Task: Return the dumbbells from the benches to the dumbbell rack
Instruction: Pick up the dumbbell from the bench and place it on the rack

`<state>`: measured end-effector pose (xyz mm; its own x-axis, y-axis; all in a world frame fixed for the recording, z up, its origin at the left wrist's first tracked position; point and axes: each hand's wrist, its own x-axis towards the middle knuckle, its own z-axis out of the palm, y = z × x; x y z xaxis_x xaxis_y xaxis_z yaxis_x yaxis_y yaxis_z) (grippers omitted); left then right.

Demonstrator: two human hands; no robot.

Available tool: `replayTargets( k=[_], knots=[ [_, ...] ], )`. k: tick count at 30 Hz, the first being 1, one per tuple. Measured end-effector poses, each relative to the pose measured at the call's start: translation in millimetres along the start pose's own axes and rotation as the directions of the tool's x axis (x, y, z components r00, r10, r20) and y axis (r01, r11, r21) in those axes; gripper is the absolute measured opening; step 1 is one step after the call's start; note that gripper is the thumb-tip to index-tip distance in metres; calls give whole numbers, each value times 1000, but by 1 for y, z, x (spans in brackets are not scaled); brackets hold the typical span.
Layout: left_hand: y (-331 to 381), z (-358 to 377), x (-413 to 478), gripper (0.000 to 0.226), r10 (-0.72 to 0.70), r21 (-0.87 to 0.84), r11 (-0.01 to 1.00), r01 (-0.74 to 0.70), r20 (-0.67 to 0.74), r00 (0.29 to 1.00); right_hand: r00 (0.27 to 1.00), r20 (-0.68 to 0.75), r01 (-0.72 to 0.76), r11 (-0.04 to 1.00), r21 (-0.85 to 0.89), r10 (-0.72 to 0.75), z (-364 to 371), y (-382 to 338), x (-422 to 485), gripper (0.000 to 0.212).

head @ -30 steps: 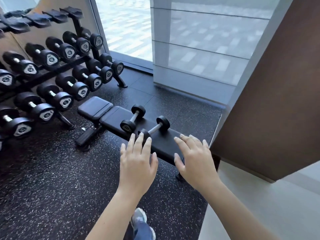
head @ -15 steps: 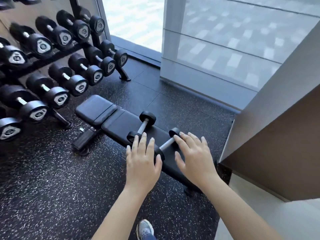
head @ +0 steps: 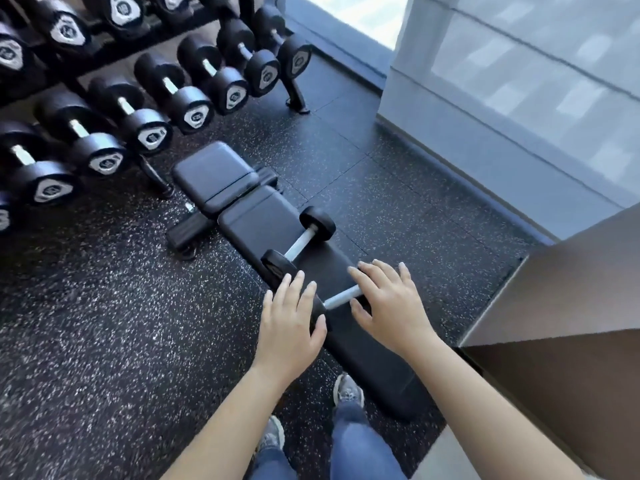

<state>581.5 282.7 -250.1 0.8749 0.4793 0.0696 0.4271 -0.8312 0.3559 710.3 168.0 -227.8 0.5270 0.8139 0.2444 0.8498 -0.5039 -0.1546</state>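
Observation:
Two small black dumbbells with silver handles lie across a black padded bench (head: 256,220). The far dumbbell (head: 300,241) lies free on the pad. The near dumbbell (head: 341,296) shows only its handle between my hands. My left hand (head: 291,323) hovers flat over its left head, fingers straight. My right hand (head: 389,303) is spread over its right head, fingers straight, holding nothing. The dumbbell rack (head: 104,64) stands at the upper left, loaded with several larger black dumbbells on its tiers.
Black speckled rubber flooring (head: 104,323) surrounds the bench. A glass window wall (head: 519,81) runs along the back right. A brown wall panel (head: 571,323) juts in at the right. My shoes (head: 346,391) and jeans stand just before the bench.
I have stepped closer and looked further down. Both hands have come forward over the near dumbbell; they now cover its two heads.

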Motion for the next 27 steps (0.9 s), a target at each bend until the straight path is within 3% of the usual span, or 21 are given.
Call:
replayTargets(
  k=[7,18,27],
  knots=[
    [-5,76,38,56,-103,46,994,98,118,988,980,129,142,986,88,-152,84,59,23,49],
    [-60,206,66,61,-164,86,986,146,284,945,924,326,155,975,159,-199,233,93,22,54],
    [-90,276,66,61,-154,89,987,132,308,939,846,472,146,959,241,-248,325,109,14,52]
  ],
)
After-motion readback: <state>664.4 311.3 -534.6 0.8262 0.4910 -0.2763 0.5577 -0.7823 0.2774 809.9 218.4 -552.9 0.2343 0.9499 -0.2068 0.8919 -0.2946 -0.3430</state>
